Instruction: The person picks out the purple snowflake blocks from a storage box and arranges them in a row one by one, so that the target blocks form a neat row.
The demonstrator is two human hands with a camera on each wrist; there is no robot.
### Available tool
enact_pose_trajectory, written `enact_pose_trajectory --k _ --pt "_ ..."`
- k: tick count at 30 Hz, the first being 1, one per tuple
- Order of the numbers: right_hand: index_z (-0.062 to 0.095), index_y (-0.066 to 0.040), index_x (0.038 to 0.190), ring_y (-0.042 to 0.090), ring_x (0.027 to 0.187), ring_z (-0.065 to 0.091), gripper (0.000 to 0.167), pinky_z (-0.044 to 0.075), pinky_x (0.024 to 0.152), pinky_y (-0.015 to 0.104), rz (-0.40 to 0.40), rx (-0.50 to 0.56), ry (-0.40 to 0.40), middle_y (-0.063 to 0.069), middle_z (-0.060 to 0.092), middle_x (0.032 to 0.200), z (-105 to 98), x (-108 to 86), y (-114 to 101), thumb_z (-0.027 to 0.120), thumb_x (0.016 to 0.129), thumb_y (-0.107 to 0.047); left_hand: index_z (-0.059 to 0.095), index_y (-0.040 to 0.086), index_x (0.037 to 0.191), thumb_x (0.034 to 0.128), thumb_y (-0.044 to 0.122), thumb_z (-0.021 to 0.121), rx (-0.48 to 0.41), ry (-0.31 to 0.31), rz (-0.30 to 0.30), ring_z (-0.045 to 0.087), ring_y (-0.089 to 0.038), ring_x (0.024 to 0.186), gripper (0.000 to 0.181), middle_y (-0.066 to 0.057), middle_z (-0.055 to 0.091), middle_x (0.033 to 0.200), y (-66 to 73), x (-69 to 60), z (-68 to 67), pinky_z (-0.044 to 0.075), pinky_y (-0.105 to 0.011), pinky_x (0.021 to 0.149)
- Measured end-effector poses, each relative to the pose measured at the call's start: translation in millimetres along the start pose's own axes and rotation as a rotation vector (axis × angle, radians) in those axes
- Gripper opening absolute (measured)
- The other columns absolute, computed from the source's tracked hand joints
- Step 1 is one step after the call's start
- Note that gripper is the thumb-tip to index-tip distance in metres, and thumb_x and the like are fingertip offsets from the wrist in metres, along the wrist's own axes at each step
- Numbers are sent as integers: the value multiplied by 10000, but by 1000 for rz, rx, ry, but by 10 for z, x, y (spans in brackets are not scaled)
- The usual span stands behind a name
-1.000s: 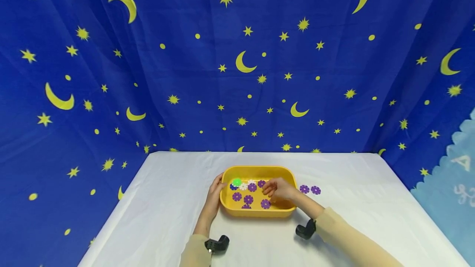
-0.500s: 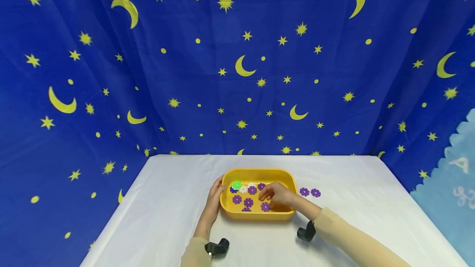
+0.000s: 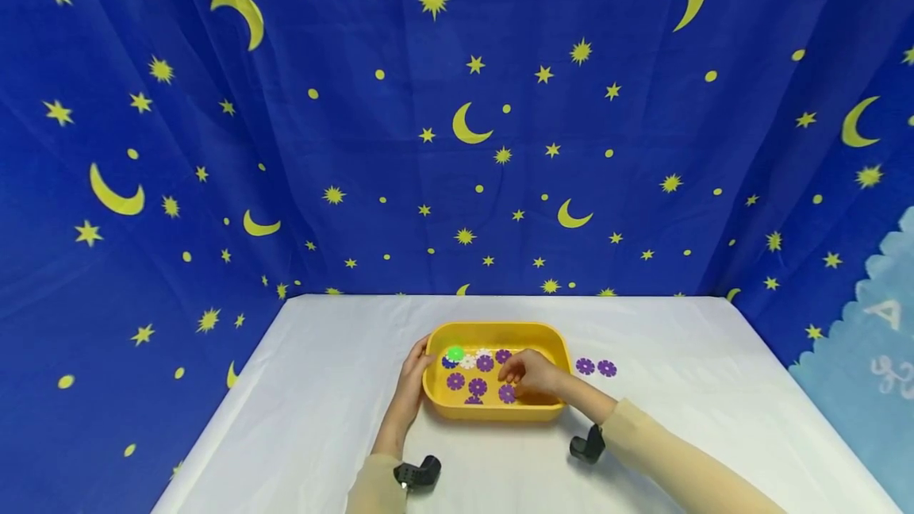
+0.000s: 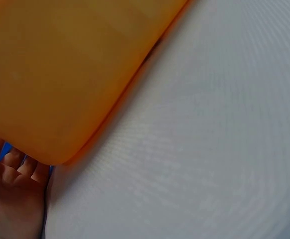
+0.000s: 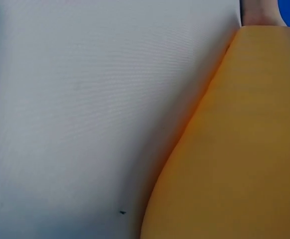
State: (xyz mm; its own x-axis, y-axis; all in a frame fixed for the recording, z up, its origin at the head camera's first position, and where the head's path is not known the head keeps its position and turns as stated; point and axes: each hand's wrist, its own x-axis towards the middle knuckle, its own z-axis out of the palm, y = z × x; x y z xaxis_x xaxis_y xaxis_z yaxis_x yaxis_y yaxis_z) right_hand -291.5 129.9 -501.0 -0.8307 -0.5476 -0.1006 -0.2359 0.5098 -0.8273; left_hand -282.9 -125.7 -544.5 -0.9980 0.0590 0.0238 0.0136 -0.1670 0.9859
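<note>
A yellow plastic bin [image 3: 497,412] sits on the white table. My left hand [image 3: 411,375] grips its left end, thumb over the rim and fingers along the outer wall, as the left wrist view also shows. My right hand [image 3: 531,373] is down inside the bin, fingers bent, the thumb at a purple notched disc [image 3: 507,393]; whether it is pinched cannot be made out. More notched discs lie flat left of that hand: several purple ones [image 3: 455,381], white ones [image 3: 467,362], a blue one [image 3: 449,362] and a bright green one [image 3: 455,353]. In the right wrist view, the bin's outer wall hides my right fingers.
Two purple discs [image 3: 596,368] lie on the white tabletop [image 3: 664,419], right of the bin. A blue curtain [image 3: 471,181] with yellow moons and stars stands behind and at the sides. A light-blue panel [image 3: 864,347] hangs at the right.
My right hand has sunk slightly left and lower in the bin, its fingers drawn closer in. The purple disc at its thumb has shifted slightly left. My left hand stays put.
</note>
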Motion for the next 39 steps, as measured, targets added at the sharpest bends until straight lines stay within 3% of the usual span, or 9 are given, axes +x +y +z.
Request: enact_pose_trajectory --k 7,12,20,24,32,39 --pt "691 1 965 149 781 501 289 456 652 145 -27 -76 -26 83 653 889 7 1 -6 756 692 72 350 40 1448 960 99 416 -19 -12 -5 295 -317 1425 495 -158 332 1529 37 -7 -9 227 -440 1207" --pt "702 -5 930 151 752 487 251 453 619 154 -20 -101 -3 73 634 840 15 -1 -3 765 696 61 339 -5 1442 962 71 393 7 -27 5 280 -357 1424 489 -205 321 1522 180 -85 28 224 -466 1204" --pt "715 7 924 159 740 486 222 430 615 143 -109 -146 -35 107 634 826 -1 3 -6 770 711 36 339 -14 1438 955 65 400 2 -29 -7 280 -356 1424 493 -209 320 1521 274 -141 53 217 -463 1207" --pt "691 15 898 138 709 481 211 425 597 137 -145 -163 -44 106 622 793 -4 8 -1 771 705 43 340 -9 1439 955 66 402 -6 -32 -8 275 -352 1427 494 -203 319 1523 273 -137 56 212 -461 1209" --pt "635 -6 837 101 676 481 214 444 561 145 -91 -133 -16 38 589 742 14 8 -17 762 687 79 332 -7 1444 960 73 388 5 -37 -2 273 -363 1426 493 -210 316 1522 250 -133 49 213 -475 1207" --pt "690 24 857 104 650 506 210 466 548 150 -66 -80 44 131 650 731 10 13 -11 799 678 26 351 49 1448 951 141 426 -1 -18 4 286 -321 1430 511 -158 336 1526 34 -11 -3 216 -453 1211"
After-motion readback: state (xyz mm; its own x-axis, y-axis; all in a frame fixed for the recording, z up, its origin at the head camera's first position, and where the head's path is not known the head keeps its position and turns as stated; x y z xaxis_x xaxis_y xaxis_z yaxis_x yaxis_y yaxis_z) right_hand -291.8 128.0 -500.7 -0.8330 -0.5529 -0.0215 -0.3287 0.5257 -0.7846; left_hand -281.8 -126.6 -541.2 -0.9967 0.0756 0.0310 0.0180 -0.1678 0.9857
